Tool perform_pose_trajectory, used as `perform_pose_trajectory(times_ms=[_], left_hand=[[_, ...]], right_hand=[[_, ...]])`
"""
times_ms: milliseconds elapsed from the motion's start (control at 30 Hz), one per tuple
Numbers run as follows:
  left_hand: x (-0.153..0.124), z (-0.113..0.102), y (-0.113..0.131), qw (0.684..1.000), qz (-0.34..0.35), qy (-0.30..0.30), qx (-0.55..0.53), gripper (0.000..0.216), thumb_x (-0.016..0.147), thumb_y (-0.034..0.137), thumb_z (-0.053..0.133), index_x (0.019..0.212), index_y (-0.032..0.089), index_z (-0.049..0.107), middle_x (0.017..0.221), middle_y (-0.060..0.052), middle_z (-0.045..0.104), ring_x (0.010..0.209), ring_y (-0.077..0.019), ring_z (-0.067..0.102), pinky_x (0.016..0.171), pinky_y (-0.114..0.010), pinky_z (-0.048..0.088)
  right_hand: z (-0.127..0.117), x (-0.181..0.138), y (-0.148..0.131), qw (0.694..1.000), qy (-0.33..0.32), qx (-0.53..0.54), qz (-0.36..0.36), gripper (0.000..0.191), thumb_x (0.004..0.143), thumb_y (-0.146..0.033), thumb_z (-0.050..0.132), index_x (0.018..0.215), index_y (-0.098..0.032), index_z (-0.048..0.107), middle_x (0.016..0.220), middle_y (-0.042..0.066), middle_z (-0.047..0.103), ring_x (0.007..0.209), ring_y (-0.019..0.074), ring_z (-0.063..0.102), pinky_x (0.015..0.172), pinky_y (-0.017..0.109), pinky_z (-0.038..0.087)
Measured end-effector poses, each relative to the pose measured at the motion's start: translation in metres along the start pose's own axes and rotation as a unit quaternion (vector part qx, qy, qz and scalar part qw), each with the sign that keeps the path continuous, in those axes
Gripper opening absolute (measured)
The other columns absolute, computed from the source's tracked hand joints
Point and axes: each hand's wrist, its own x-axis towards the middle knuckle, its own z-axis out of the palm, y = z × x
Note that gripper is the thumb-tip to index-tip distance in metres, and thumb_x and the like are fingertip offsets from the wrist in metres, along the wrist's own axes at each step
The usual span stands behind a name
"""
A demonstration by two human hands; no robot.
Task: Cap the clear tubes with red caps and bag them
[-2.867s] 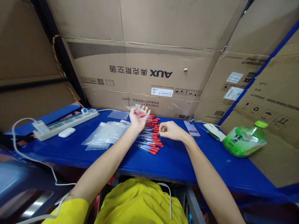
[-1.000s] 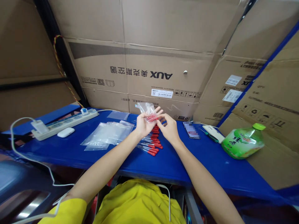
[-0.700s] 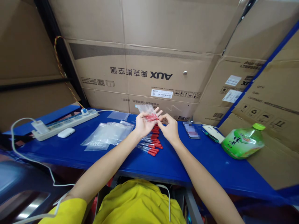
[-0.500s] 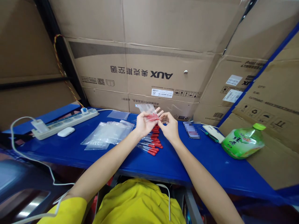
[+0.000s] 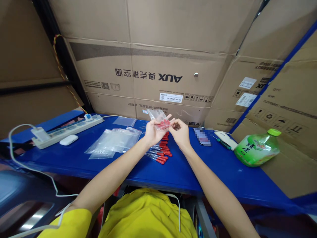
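My left hand (image 5: 153, 132) holds up a small clear plastic bag (image 5: 158, 116) with red-capped tubes showing inside it. My right hand (image 5: 181, 131) is pinched at the bag's open end, fingertips touching the red caps. Both hands hover above a row of clear tubes with red caps (image 5: 160, 151) lying on the blue table (image 5: 178, 172). A stack of empty clear bags (image 5: 112, 142) lies to the left of the tubes.
A white power strip (image 5: 66, 130) and a white earbud case (image 5: 68, 140) sit at the left. A phone (image 5: 202, 137), a white device (image 5: 225, 139) and a green bottle (image 5: 257, 147) lie to the right. Cardboard boxes (image 5: 153, 72) wall the back.
My right hand left the tubes on the table and came up to the bag. My left hand raised the bag; both hands now meet at its opening.
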Motion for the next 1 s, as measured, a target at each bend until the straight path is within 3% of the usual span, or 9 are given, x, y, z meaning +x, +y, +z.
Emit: perform_pose_trajectory(times_ms=[167,300,500,600,767,833,900,933,1000], left_hand=[[-0.002,0.004,-0.003,1.000,-0.017,0.011,-0.015,0.066,0.062,0.009,0.053,0.127,0.016,0.063,0.139,-0.013,0.066,0.135,-0.0382,0.058,0.116,-0.058,0.044],[0.000,-0.001,-0.003,0.999,-0.029,0.007,0.025,0.052,0.068,0.011,0.052,0.118,0.010,0.069,0.129,-0.017,0.071,0.125,-0.0350,0.065,0.113,-0.049,0.048],[0.011,-0.015,0.003,0.981,-0.067,0.064,0.171,0.017,0.088,0.016,0.059,0.098,0.013,0.073,0.096,-0.012,0.077,0.079,-0.0171,0.071,0.080,-0.029,0.059],[0.014,-0.018,0.005,0.968,-0.081,0.101,0.213,0.008,0.087,0.014,0.068,0.094,0.013,0.071,0.088,-0.008,0.076,0.072,-0.0114,0.068,0.076,-0.022,0.057],[0.015,-0.022,0.004,0.952,-0.078,0.116,0.272,0.032,0.082,0.025,0.082,0.110,0.014,0.069,0.106,-0.011,0.075,0.087,-0.0157,0.071,0.087,-0.029,0.058],[0.016,-0.025,0.005,0.928,-0.021,0.177,0.327,0.055,0.080,0.033,0.084,0.128,0.016,0.061,0.127,-0.016,0.070,0.099,-0.0200,0.071,0.094,-0.035,0.057],[0.018,-0.027,0.007,0.877,0.090,0.225,0.416,0.074,0.078,0.036,0.086,0.142,0.018,0.051,0.143,-0.018,0.060,0.116,-0.0242,0.067,0.103,-0.040,0.053],[0.018,-0.027,0.009,0.844,0.151,0.221,0.464,0.078,0.078,0.035,0.086,0.144,0.018,0.049,0.146,-0.018,0.057,0.123,-0.0255,0.064,0.107,-0.040,0.049],[0.016,-0.023,0.013,0.789,0.246,0.146,0.544,0.070,0.080,0.034,0.084,0.141,0.017,0.054,0.143,-0.017,0.061,0.130,-0.0262,0.059,0.113,-0.039,0.044]], right_hand=[[-0.001,0.001,0.001,1.000,0.009,-0.019,-0.007,0.009,0.072,-0.027,0.061,0.075,-0.023,0.053,0.069,-0.003,0.052,0.065,0.0144,0.051,0.063,0.026,0.045],[-0.006,0.003,-0.001,1.000,0.012,-0.010,-0.006,0.006,0.073,-0.025,0.061,0.076,-0.022,0.057,0.071,-0.002,0.056,0.065,0.0148,0.053,0.064,0.026,0.046],[-0.025,0.015,-0.002,0.997,0.050,-0.019,-0.058,0.011,0.078,-0.027,0.065,0.082,-0.019,0.071,0.086,0.003,0.064,0.073,0.0159,0.061,0.068,0.028,0.050],[-0.033,0.021,0.003,0.996,0.069,0.009,-0.048,0.014,0.077,-0.028,0.067,0.085,-0.019,0.076,0.096,0.005,0.067,0.079,0.0166,0.064,0.072,0.029,0.053],[-0.038,0.027,0.008,0.992,0.095,0.076,-0.012,0.018,0.078,-0.028,0.068,0.089,-0.019,0.078,0.095,0.006,0.075,0.082,0.0191,0.068,0.078,0.032,0.055],[-0.040,0.028,0.007,0.990,0.110,0.093,-0.010,0.019,0.078,-0.030,0.070,0.092,-0.019,0.078,0.093,0.006,0.077,0.082,0.0199,0.068,0.079,0.034,0.055],[-0.042,0.029,0.004,0.988,0.110,0.109,-0.016,0.020,0.078,-0.031,0.073,0.093,-0.020,0.078,0.095,0.007,0.078,0.087,0.0211,0.070,0.082,0.035,0.056],[-0.043,0.029,0.002,0.988,0.102,0.118,-0.017,0.022,0.077,-0.032,0.075,0.095,-0.020,0.077,0.097,0.007,0.078,0.090,0.0217,0.070,0.083,0.035,0.056],[-0.044,0.028,-0.003,0.988,0.066,0.136,-0.014,0.026,0.077,-0.035,0.079,0.099,-0.021,0.076,0.100,0.007,0.078,0.094,0.0226,0.071,0.085,0.036,0.057]])
